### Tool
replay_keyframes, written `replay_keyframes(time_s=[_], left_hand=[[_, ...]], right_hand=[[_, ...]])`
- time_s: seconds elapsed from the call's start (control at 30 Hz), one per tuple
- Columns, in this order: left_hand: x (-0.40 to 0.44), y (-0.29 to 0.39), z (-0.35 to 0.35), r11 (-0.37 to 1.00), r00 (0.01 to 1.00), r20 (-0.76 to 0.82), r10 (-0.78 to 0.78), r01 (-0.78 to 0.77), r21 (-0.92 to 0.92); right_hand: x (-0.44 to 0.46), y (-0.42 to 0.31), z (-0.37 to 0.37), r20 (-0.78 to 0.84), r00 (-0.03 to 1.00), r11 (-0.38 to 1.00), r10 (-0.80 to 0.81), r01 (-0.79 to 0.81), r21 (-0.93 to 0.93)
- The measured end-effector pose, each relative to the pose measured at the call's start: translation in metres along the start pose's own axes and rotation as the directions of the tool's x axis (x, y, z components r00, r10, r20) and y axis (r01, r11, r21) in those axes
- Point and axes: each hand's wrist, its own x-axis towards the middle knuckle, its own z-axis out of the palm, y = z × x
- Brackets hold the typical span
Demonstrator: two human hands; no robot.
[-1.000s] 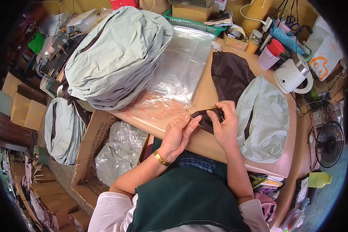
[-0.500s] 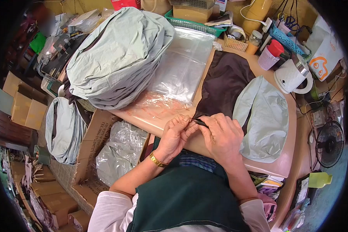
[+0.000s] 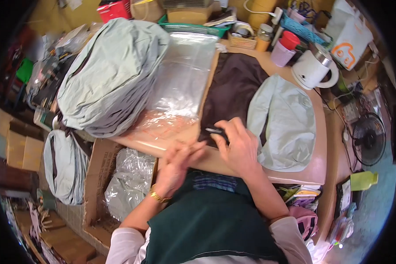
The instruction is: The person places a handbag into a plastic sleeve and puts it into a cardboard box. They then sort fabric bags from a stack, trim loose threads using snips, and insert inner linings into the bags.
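Note:
My right hand is closed around a small black tool with a shiny metal tip, which looks like thread snips. It hovers over the near part of a dark brown cloth lying on the table. My left hand, blurred by motion, is at the table's front edge with its fingers stretched out and nothing visible in them. Right of the brown cloth lies a pale grey-green fabric piece with a rounded outline, partly over the cloth.
A tall stack of grey-green fabric pieces stands at the left beside clear plastic bags. Below is an open cardboard box holding plastic-wrapped items. A white kettle, a pink cup and a fan are at the right.
My hands have separated and let go of the brown cloth's edge. The left moved down and left; the right holds the black tool with its tip now exposed. The head view has shifted.

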Motion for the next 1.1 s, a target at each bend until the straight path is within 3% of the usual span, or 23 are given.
replay_keyframes(time_s=[0.1,0.23,0.27,0.33,0.37,0.4,0.43,0.47,0.5,0.57,0.6,0.63,0.67,0.7,0.73,0.8,0.83,0.87,0.9,0.93,1.0,1.03,1.1], left_hand=[[-0.008,0.022,-0.043,0.984,0.964,-0.24,0.114,-0.076,0.163],[-0.025,0.037,-0.11,0.927,0.847,-0.446,0.289,-0.13,0.352],[-0.033,0.034,-0.139,0.886,0.876,-0.361,0.321,-0.143,0.441],[-0.051,0.045,-0.161,0.767,0.876,-0.438,0.205,0.134,0.628],[-0.055,0.045,-0.162,0.767,0.877,-0.433,0.209,0.128,0.629],[-0.06,0.049,-0.158,0.316,0.905,-0.298,0.303,0.2,0.927],[-0.062,0.055,-0.154,-0.23,0.94,-0.136,0.313,0.213,0.949],[-0.059,0.061,-0.137,-0.233,0.941,-0.13,0.313,0.208,0.95],[-0.053,0.064,-0.112,-0.409,0.882,0.074,0.466,0.14,0.901],[-0.05,0.066,-0.104,-0.49,0.837,0.271,0.476,-0.004,0.872],[-0.047,0.059,-0.105,-0.087,0.942,-0.016,0.336,0.048,0.995],[-0.041,0.046,-0.101,0.309,0.972,-0.222,0.075,0.188,0.932],[-0.034,0.032,-0.092,0.593,0.967,-0.25,-0.053,0.232,0.771],[-0.026,0.015,-0.082,0.803,0.956,-0.229,-0.186,0.282,0.526],[-0.012,-0.005,-0.078,0.716,0.926,-0.288,-0.243,0.372,0.591],[-0.006,-0.011,-0.09,0.812,0.956,-0.14,-0.257,0.293,0.505],[-0.007,-0.012,-0.091,0.809,0.954,-0.137,-0.266,0.298,0.507],[-0.011,-0.015,-0.092,0.944,0.972,-0.119,-0.203,0.226,0.239],[-0.014,-0.017,-0.093,0.99,0.982,-0.13,-0.136,0.13,-0.052],[-0.016,-0.011,-0.078,0.989,0.98,-0.139,-0.144,0.138,-0.049],[-0.017,0.007,-0.035,0.985,0.944,-0.283,-0.169,0.157,-0.064],[-0.015,0.006,-0.04,0.986,0.936,-0.312,-0.166,0.151,-0.072],[-0.013,-0.004,-0.059,0.938,0.939,-0.263,-0.223,0.28,0.204]], right_hand=[[-0.024,0.05,0.003,0.063,0.973,0.952,0.224,-0.204,-0.228],[-0.053,0.067,0.014,0.181,0.932,0.91,0.314,-0.241,-0.337],[-0.051,0.064,0.006,0.292,0.911,0.945,0.29,-0.224,-0.239],[-0.042,0.054,-0.014,0.49,0.85,0.978,0.194,-0.208,-0.026],[-0.027,0.053,-0.025,0.582,0.782,0.945,0.222,-0.319,0.068],[-0.012,0.06,-0.031,0.578,0.785,0.946,0.222,-0.317,0.068],[0.003,0.07,-0.037,0.484,0.845,0.937,0.226,-0.324,0.127],[0.02,0.084,-0.044,0.384,0.893,0.927,0.235,-0.324,0.187],[0.04,0.104,-0.046,0.327,0.902,0.93,0.282,-0.341,0.138],[0.079,0.196,-0.027,0.197,0.936,0.954,0.291,-0.299,0.007],[0.096,0.25,-0.008,0.131,0.96,0.968,0.247,-0.238,-0.081],[0.114,0.263,-0.005,0.115,0.929,0.931,0.351,-0.333,-0.15],[0.131,0.274,-0.002,0.092,0.889,0.88,0.449,-0.422,-0.217],[0.145,0.295,0.015,0.087,0.894,0.885,0.44,-0.414,-0.213],[0.157,0.325,0.038,-0.013,0.922,0.854,0.386,-0.363,-0.373],[0.156,0.331,0.05,-0.098,0.936,0.78,0.337,-0.336,-0.528],[0.166,0.307,0.049,-0.136,0.918,0.847,0.373,-0.397,-0.353],[0.174,0.28,0.046,-0.162,0.896,0.884,0.413,-0.438,-0.165],[0.171,0.253,0.048,-0.184,0.921,0.916,0.342,-0.371,-0.152],[0.159,0.226,0.045,-0.204,0.941,0.944,0.27,-0.3,-0.135],[0.136,0.184,0.026,0.118,0.99,0.995,0.074,-0.081,0.061],[0.121,0.171,0.027,0.142,0.988,0.994,0.062,-0.074,0.078],[0.091,0.156,0.028,0.312,0.908,0.96,-0.28,0.267,0.084]])
